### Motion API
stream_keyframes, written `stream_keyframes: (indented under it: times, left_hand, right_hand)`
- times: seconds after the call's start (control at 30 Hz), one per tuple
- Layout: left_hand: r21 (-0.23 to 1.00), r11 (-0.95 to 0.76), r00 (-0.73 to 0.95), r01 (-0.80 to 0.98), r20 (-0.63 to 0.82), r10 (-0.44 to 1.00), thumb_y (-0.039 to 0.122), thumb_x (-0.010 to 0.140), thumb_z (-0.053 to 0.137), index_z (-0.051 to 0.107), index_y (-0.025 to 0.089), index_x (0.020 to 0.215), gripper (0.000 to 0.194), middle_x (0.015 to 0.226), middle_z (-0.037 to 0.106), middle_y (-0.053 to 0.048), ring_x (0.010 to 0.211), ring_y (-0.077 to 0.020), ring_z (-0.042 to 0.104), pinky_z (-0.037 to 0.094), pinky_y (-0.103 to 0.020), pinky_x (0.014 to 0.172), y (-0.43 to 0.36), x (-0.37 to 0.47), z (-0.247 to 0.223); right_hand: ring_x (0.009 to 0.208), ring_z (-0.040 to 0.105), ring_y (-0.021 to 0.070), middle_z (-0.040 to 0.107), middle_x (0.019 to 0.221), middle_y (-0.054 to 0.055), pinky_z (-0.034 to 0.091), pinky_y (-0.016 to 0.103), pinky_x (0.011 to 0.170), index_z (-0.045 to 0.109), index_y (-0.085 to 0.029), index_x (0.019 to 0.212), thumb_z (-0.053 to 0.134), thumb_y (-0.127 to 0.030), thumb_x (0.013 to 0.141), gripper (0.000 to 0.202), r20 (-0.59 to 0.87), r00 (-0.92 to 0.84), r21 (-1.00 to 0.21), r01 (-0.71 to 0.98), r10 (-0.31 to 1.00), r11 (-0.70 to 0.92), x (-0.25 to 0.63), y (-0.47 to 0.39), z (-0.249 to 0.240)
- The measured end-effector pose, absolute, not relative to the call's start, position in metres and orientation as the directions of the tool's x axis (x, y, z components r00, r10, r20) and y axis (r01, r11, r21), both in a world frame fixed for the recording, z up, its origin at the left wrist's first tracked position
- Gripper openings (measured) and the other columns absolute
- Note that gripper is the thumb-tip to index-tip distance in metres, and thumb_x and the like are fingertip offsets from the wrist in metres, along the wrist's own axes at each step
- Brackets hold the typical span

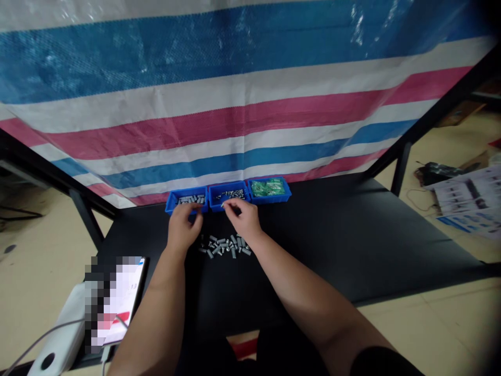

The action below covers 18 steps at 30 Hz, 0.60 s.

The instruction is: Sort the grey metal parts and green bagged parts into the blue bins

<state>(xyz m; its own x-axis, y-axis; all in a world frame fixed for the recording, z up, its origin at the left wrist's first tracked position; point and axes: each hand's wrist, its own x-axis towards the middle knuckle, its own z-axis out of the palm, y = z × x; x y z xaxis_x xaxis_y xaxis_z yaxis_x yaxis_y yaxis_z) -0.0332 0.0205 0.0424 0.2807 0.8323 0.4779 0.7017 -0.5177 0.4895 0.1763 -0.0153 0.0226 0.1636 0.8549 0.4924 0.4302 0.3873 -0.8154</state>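
My left hand (183, 224) is at the front edge of the left blue bin (170, 202), which holds grey cylinders (192, 199). Its fingers curl toward the thumb, and whatever lies between the tips is hidden. At the front of the middle blue bin (213, 204), my right hand (245, 216) pinches a small silvery screw (223, 205). Small metal screws (235, 194) fill part of that bin. On the black table (313, 240), between my forearms, lies a loose pile of grey cylinders with metal pieces (225, 245), several of them seemingly joined together.
The right blue bin (270, 198) contains green packets (268, 187). A lit phone (121, 297) with a cable and a white power bank (62, 329) lie at the left front. A striped tarpaulin (242, 115) hangs behind the table between black frame bars (399, 167).
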Motion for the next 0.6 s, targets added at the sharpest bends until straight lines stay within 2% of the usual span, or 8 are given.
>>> stream_keyframes:
  times: [0.07, 0.17, 0.27, 0.4, 0.47, 0.6]
  left_hand:
    - [0.527, -0.613, 0.465, 0.589, 0.4, 0.79, 0.027, 0.092, 0.056, 0.072, 0.02, 0.108, 0.024, 0.102, 0.076, -0.007, 0.1, -0.0223, 0.07, 0.052, -0.036, 0.097, 0.016, -0.027, 0.044]
    - [0.569, -0.684, 0.688, 0.456, 0.263, 0.677, 0.029, 0.092, 0.06, 0.075, 0.021, 0.109, 0.024, 0.097, 0.076, -0.007, 0.093, -0.0206, 0.07, 0.053, -0.034, 0.092, 0.007, -0.012, 0.046]
    - [0.581, -0.714, 0.818, 0.391, 0.137, 0.559, 0.028, 0.09, 0.063, 0.076, 0.024, 0.116, 0.029, 0.106, 0.075, -0.007, 0.101, -0.0216, 0.069, 0.052, -0.036, 0.095, -0.001, 0.003, 0.045]
    - [0.587, -0.703, 0.843, 0.401, 0.064, 0.534, 0.02, 0.087, 0.063, 0.075, 0.026, 0.116, 0.032, 0.111, 0.074, -0.007, 0.105, -0.0225, 0.067, 0.053, -0.038, 0.097, -0.008, 0.012, 0.042]
    - [0.595, -0.686, 0.833, 0.42, 0.048, 0.551, 0.016, 0.086, 0.061, 0.076, 0.025, 0.109, 0.029, 0.107, 0.075, -0.006, 0.101, -0.0217, 0.068, 0.053, -0.037, 0.092, -0.009, 0.014, 0.041]
    - [0.605, -0.667, 0.825, 0.435, 0.03, 0.565, 0.014, 0.087, 0.059, 0.076, 0.023, 0.101, 0.023, 0.099, 0.074, -0.006, 0.092, -0.0197, 0.067, 0.053, -0.033, 0.085, -0.009, 0.015, 0.042]
  right_hand:
    - [0.093, 0.074, 0.0201, 0.078, 0.104, 0.007, 0.058, 0.034, 0.091, 0.069, -0.022, 0.117, 0.06, -0.036, 0.099, 0.024, 0.511, 0.308, -0.845, 0.349, 0.803, 0.404, 0.18, -0.013, 0.021]
    - [0.104, 0.074, 0.021, 0.075, 0.119, 0.01, 0.058, 0.036, 0.098, 0.064, -0.023, 0.126, 0.058, -0.036, 0.1, 0.029, 0.524, 0.366, -0.851, 0.251, 0.769, 0.461, 0.187, -0.01, 0.018]
    - [0.106, 0.073, 0.021, 0.074, 0.12, 0.011, 0.057, 0.036, 0.098, 0.066, -0.022, 0.116, 0.054, -0.032, 0.101, 0.022, 0.544, 0.369, -0.839, 0.262, 0.754, 0.478, 0.197, -0.01, 0.018]
    - [0.09, 0.07, 0.0201, 0.074, 0.099, 0.008, 0.057, 0.034, 0.088, 0.069, -0.021, 0.098, 0.055, -0.023, 0.096, 0.014, 0.56, 0.372, -0.807, 0.448, 0.74, 0.385, 0.214, -0.013, 0.026]
    - [0.08, 0.066, 0.0179, 0.072, 0.091, 0.005, 0.055, 0.031, 0.079, 0.07, -0.02, 0.093, 0.057, -0.018, 0.091, 0.013, 0.539, 0.293, -0.79, 0.501, 0.79, 0.353, 0.224, -0.016, 0.031]
    - [0.067, 0.061, 0.0132, 0.071, 0.08, 0.0, 0.048, 0.025, 0.069, 0.073, -0.02, 0.091, 0.059, -0.011, 0.084, 0.018, 0.415, -0.066, -0.75, 0.54, 0.907, 0.383, 0.242, -0.023, 0.036]
